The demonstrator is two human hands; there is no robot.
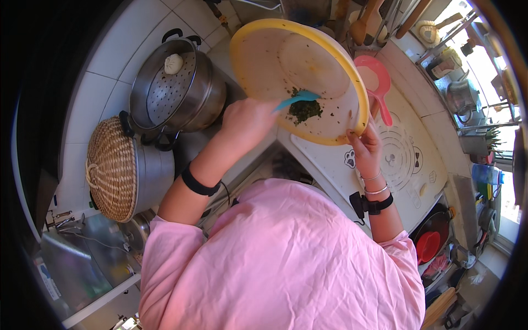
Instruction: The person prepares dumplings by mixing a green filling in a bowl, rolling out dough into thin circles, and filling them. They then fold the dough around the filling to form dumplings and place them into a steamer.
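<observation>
My left hand (pixel 249 123) is closed around the handle of a turquoise plastic spatula or spoon (pixel 304 96). Its head touches a small heap of dark green chopped filling (pixel 306 111) inside a large pale basin with a yellow rim (pixel 363 97). With thumb and fingers, my right hand (pixel 366 144) grips the near right rim of this basin, which is tilted so that its inside faces me. Green bits cling to the basin's wall. To the left, one white pleated bun (pixel 173 64) sits in a perforated steel steamer (pixel 165 97).
Below the steamer stands a metal pot (pixel 154 177) with a woven straw lid (pixel 113 169). A pink scoop (pixel 385 105) with white contents lies right of the basin, by a pale patterned board or mat (pixel 396 165). Wooden utensils (pixel 363 29) stand behind; a loaded rack is at right.
</observation>
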